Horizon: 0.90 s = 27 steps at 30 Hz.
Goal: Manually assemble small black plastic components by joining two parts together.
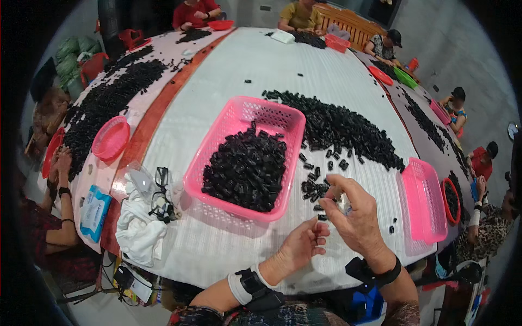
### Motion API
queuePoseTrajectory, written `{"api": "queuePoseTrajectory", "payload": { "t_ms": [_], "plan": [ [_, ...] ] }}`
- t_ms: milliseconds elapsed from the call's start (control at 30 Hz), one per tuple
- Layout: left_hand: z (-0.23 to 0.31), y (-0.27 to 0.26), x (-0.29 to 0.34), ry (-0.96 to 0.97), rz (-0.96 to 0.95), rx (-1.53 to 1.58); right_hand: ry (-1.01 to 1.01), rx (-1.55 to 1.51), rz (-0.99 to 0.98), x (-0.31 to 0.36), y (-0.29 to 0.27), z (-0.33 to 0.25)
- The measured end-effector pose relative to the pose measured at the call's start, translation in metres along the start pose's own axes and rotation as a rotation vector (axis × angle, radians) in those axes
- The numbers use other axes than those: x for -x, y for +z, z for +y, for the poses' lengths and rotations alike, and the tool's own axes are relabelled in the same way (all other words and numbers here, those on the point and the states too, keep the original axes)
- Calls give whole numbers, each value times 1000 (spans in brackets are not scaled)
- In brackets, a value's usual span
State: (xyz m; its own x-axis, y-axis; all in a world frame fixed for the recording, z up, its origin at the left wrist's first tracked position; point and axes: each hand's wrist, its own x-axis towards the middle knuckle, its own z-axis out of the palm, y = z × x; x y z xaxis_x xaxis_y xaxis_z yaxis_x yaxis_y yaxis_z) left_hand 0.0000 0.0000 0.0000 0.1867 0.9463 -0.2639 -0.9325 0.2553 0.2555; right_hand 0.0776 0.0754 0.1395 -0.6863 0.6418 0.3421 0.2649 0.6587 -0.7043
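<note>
Hanging loosely curled, left hand (300, 243); right hand (356, 214) narrowly parted, just right of small glossy black plastic-looking cylinders (311, 188). Can't tell if either's holding one. Probably light, stiff, slippery; pinch the sides.

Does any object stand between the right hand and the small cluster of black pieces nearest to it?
Nothing visible stands between the right hand and the small cluster of black pieces. The filled pink basket stands to their left, outside that gap.
</note>
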Motion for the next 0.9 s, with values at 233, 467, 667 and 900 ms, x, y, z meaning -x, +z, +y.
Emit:
{"api": "queuePoseTrajectory", "payload": {
  "t_ms": [233,467,667,900],
  "plan": [
    [3,2,11,-22,39,8,181,467,-75,34,-20,82],
    [2,1,9,13,125,-51,370,489,-147,43,-20,136],
    [7,-1,9,72,163,-84,316,449,-203,44,3,115],
    [10,5,8,84,243,-96,218,347,-286,68,7,101]
  ]
}}
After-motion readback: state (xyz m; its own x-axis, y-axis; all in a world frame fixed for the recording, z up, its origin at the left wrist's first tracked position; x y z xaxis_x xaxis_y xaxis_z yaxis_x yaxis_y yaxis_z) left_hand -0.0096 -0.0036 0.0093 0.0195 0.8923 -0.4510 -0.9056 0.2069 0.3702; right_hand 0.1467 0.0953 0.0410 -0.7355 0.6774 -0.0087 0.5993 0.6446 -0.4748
